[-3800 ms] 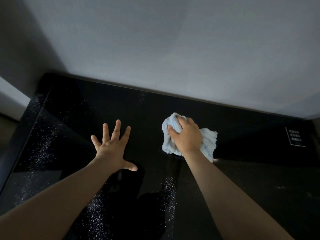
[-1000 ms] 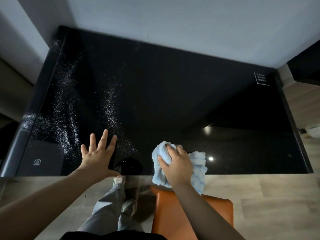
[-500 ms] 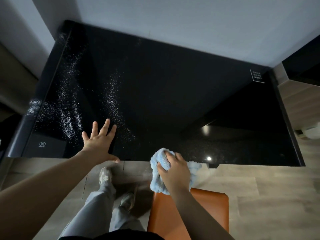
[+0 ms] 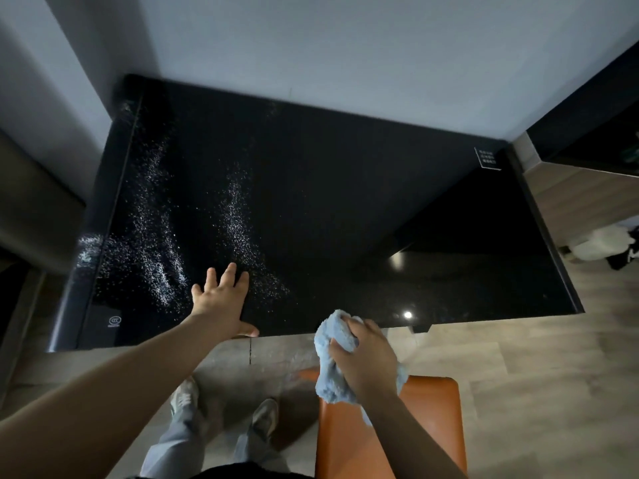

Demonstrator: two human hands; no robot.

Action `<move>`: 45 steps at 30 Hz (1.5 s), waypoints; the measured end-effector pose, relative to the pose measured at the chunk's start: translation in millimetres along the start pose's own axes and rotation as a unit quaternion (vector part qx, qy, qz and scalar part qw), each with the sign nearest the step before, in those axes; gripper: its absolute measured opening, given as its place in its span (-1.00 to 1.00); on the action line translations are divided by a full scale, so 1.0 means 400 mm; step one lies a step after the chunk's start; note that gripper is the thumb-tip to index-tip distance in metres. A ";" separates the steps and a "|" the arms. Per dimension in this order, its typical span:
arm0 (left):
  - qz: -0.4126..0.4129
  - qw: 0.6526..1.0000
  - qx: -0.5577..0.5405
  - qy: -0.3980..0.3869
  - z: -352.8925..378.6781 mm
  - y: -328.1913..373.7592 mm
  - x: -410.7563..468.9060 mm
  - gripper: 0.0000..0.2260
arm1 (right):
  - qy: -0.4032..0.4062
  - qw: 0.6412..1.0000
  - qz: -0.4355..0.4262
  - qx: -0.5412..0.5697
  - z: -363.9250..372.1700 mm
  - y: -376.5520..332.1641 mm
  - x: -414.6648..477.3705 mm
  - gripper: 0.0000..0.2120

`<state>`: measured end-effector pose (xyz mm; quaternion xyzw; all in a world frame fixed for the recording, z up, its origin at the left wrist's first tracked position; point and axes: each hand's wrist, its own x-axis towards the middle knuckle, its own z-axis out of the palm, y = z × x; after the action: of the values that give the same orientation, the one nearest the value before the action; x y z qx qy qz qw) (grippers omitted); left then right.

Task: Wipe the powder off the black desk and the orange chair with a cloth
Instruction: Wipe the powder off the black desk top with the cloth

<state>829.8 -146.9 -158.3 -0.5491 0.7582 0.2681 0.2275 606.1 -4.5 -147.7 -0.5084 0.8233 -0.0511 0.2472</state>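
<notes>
A: Black desk (image 4: 363, 202), glossy, pushed into a corner against a pale wall (image 4: 345, 46). Where does the powder sit?

B: White powder (image 4: 235, 219) lies in two loose streaks on the left half. One runs up the middle-left, the other nearer the left edge, with a smear on that edge itself. The right half shows dark gloss and a couple of light reflections.

A: And the hands?

B: The left hand (image 4: 221, 302) lies flat on the desk by its front edge, fingers straight and a little spread, thumb out along the edge, just beside the lower end of the inner streak. The right hand (image 4: 366, 361) is curled round a bunched light-blue cloth (image 4: 332, 340), gripping it.

A: Is the cloth on the desk?

B: No, it is past the front edge, over the corner of the orange chair (image 4: 428, 426) nearest the desk. I cannot tell whether it touches the seat.

A: Anything else?

B: Grey trouser legs (image 4: 173, 447) and shoes (image 4: 264, 418) on the wood-look floor (image 4: 518, 392) left of the chair, a small white-lettered label (image 4: 487, 159) at the desk's far right corner, and a round mark (image 4: 114, 321) at its near left corner
</notes>
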 end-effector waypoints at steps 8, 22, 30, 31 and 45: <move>0.084 0.994 -0.043 0.054 -0.113 -0.159 -0.031 -0.15 | 0.124 0.992 0.007 -0.012 -0.043 -0.216 0.083 -0.75; 0.073 0.993 -0.041 0.086 -0.240 -0.248 0.047 -0.24 | 0.191 0.979 -0.032 0.060 -0.159 -0.351 0.293 -0.76; 0.011 0.996 -0.049 0.078 -0.337 -0.195 0.177 -0.19 | 0.201 0.975 -0.057 0.075 -0.252 -0.368 0.534 -0.80; 0.003 0.996 -0.048 0.076 -0.345 -0.188 0.197 -0.17 | 0.199 0.975 -0.059 0.080 -0.262 -0.372 0.567 -0.80; -0.119 0.989 -0.053 0.063 -0.429 -0.143 0.462 0.08 | 0.174 0.977 -0.121 0.028 -0.300 -0.448 0.992 -0.77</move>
<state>821.3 -405.3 -156.2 -0.6624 0.6850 0.2438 0.1803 553.1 -452.5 -123.8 -0.5806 0.7841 -0.1918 0.1062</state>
